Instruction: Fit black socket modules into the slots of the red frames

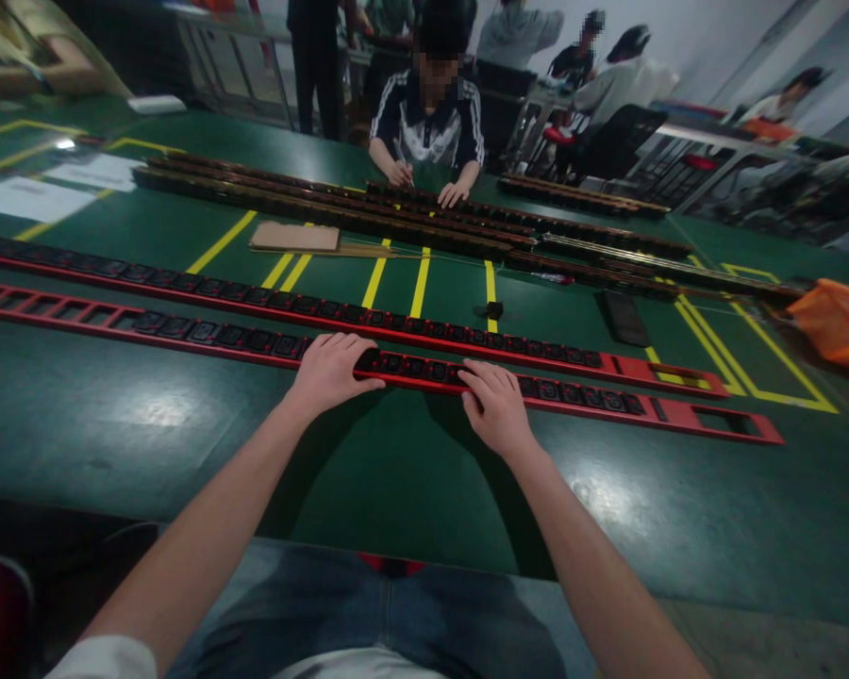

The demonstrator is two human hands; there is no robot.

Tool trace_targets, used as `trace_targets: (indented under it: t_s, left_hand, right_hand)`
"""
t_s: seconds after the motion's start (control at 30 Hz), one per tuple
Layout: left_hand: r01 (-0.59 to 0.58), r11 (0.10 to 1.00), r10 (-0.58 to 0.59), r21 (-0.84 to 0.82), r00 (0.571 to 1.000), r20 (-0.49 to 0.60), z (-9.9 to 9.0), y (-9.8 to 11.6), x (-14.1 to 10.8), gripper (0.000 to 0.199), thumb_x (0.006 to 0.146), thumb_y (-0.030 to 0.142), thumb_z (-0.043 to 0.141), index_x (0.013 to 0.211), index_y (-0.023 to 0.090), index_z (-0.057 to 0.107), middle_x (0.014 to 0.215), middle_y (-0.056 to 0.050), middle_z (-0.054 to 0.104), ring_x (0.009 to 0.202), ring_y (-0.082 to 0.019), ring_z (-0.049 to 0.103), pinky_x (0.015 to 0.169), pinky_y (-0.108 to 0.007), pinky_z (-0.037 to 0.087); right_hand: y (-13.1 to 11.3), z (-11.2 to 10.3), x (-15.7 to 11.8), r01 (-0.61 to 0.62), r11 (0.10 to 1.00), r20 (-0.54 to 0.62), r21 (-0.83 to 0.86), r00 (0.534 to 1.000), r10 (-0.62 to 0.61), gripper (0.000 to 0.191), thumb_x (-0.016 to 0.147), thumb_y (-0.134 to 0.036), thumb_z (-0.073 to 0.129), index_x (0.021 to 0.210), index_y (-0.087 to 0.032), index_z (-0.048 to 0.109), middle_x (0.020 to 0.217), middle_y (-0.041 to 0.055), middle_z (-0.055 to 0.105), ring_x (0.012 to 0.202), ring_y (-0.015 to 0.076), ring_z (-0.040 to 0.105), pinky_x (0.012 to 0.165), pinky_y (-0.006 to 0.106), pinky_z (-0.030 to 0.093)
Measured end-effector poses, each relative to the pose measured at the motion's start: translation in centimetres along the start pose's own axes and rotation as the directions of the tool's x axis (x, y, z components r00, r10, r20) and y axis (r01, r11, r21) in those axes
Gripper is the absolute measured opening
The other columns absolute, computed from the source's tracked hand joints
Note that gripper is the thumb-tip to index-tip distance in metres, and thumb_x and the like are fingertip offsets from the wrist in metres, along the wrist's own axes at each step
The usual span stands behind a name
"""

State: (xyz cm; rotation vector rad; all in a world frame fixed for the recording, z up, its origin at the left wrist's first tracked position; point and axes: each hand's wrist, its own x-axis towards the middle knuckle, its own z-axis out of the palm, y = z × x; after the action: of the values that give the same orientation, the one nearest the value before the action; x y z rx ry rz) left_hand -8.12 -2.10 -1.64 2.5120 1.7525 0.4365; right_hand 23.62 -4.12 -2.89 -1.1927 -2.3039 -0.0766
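Head view: the bare left hand (pixel 331 372) and bare right hand (pixel 496 401) lie across the nearer long red rail (pixel 419 383) on the green counter (pixel 170 415), hiding some black square inserts (pixel 572 392); whether either grip is closed cannot be told. The rail's left end is cut off.

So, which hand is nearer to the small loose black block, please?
Right: the right hand is on the near side of the block; the left hand is farther off, to its left.
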Motion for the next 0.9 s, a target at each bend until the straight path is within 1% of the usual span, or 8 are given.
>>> trace_targets:
  t_s: [0.1,0.2,0.3,0.4,0.57,0.7,0.83,0.9]
  left_hand:
    - [-0.008,1.0,0.008,-0.004,1.0,-0.009,0.0,0.0,0.0,0.061,0.081,0.065,0.069,0.123,0.022,0.062,0.119,-0.008,0.069,0.11,-0.029,0.061,0.096,-0.043,0.04]
    - [-0.009,1.0,0.009,-0.002,1.0,-0.014,-0.1,0.1,0.0,0.06,0.081,0.064,0.07,0.123,0.022,0.063,0.118,-0.008,0.069,0.11,-0.03,0.061,0.096,-0.043,0.04]
    - [-0.01,1.0,0.01,-0.004,1.0,-0.011,-0.1,0.2,0.0,0.059,0.081,0.064,0.07,0.122,0.022,0.063,0.119,-0.008,0.069,0.111,-0.029,0.061,0.096,-0.043,0.04]
    - [-0.013,1.0,0.013,-0.008,1.0,-0.004,-0.2,0.1,0.0,0.058,0.082,0.064,0.069,0.122,0.022,0.063,0.119,-0.008,0.069,0.111,-0.029,0.062,0.096,-0.043,0.04]
    - [-0.023,1.0,0.023,-0.021,1.0,-0.005,-0.1,0.1,0.0,0.061,0.082,0.062,0.07,0.126,0.021,0.062,0.121,-0.01,0.069,0.112,-0.03,0.061,0.098,-0.043,0.039]
    - [-0.062,0.998,0.061,0.018,0.998,0.023,0.1,1.5,0.3,0.061,0.084,0.062,0.068,0.128,0.02,0.06,0.123,-0.01,0.068,0.113,-0.029,0.06,0.096,-0.042,0.04]
    - [-0.073,0.997,0.072,0.032,0.997,0.027,0.4,3.6,0.7,0.064,0.085,0.062,0.067,0.13,0.018,0.059,0.125,-0.011,0.067,0.114,-0.03,0.06,0.096,-0.043,0.04]
    - [-0.074,0.997,0.073,0.028,0.997,0.028,0.4,4.1,0.8,0.065,0.086,0.062,0.065,0.133,0.017,0.058,0.126,-0.012,0.067,0.115,-0.03,0.059,0.097,-0.044,0.04]
  right_hand:
    - [-0.1,-0.1,0.0,0.01,1.0,-0.026,0.01,1.0,-0.009,0.029,0.097,-0.019,0.049,0.12,-0.019,0.068,0.134,0.0083,0.066,0.122,0.0255,0.058,0.105,0.045,0.044]
    - [-0.2,-0.1,0.1,-0.006,1.0,-0.024,0.01,1.0,0.006,0.027,0.096,-0.019,0.051,0.118,-0.019,0.069,0.132,0.0091,0.067,0.12,0.0257,0.06,0.104,0.046,0.044]
    - [-0.2,0.0,0.0,-0.041,0.999,-0.004,0.001,0.999,0.041,0.026,0.096,-0.024,0.055,0.118,-0.02,0.069,0.134,0.0102,0.065,0.121,0.0269,0.059,0.105,0.048,0.044]
    - [-0.2,0.2,0.0,-0.039,0.999,-0.008,-0.007,0.999,0.039,0.025,0.097,-0.027,0.057,0.118,-0.019,0.068,0.135,0.0105,0.064,0.122,0.0276,0.058,0.105,0.048,0.043]
    - [-0.7,0.0,0.6,-0.051,0.998,-0.012,-0.023,0.999,0.051,0.024,0.096,-0.03,0.06,0.115,-0.019,0.069,0.127,0.0112,0.068,0.117,0.0269,0.06,0.104,0.047,0.043]
    - [-1.2,-0.2,0.8,-0.04,0.999,-0.02,-0.016,0.999,0.04,0.022,0.095,-0.029,0.062,0.113,-0.018,0.069,0.122,0.0107,0.069,0.112,0.0265,0.061,0.102,0.046,0.043]
    - [-0.8,-0.3,0.4,-0.034,0.999,-0.045,-0.01,0.998,0.033,0.023,0.094,-0.028,0.063,0.114,-0.017,0.068,0.12,0.0106,0.07,0.109,0.0274,0.062,0.1,0.046,0.044]
    - [-0.6,-0.3,0.2,-0.044,0.999,-0.05,-0.007,0.998,0.043,0.023,0.094,-0.029,0.064,0.114,-0.018,0.068,0.12,0.0106,0.07,0.111,0.0278,0.062,0.1,0.047,0.044]
